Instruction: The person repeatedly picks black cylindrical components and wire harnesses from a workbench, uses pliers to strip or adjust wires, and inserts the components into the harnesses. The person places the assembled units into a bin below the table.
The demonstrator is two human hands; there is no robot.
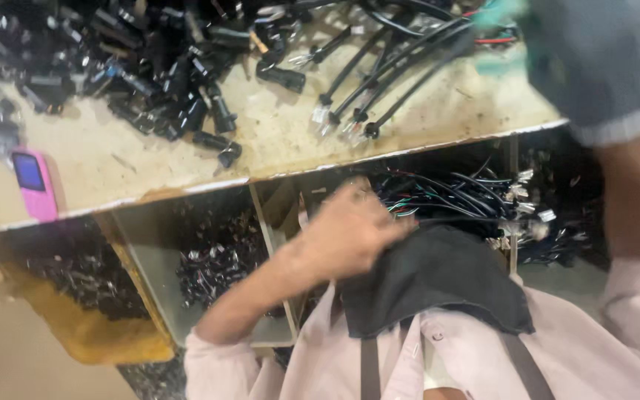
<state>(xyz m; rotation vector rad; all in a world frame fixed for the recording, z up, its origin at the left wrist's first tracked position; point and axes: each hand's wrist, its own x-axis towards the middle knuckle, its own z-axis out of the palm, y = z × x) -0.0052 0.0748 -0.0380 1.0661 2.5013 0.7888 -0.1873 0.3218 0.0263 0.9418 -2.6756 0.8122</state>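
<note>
While reaching below the desk [275, 141] edge, closed the left hand [350, 230] on the upper edge of the black cloth [438, 281], fingers pressed together, though somewhat blurred. Held this cloth against the chest, over the pink shirt [594, 348]. Could not see the right hand anywhere. Noted black connectors [187, 104] piled on the desk, black cables [379, 74] beside them, a pink phone [35, 185] near its left edge, and wire bundles [453, 196] on the shelf underneath.

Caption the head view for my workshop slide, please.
Left hand touches a dark cloth at the chest, below a worn bench strewn with black connectors and cables.
</note>
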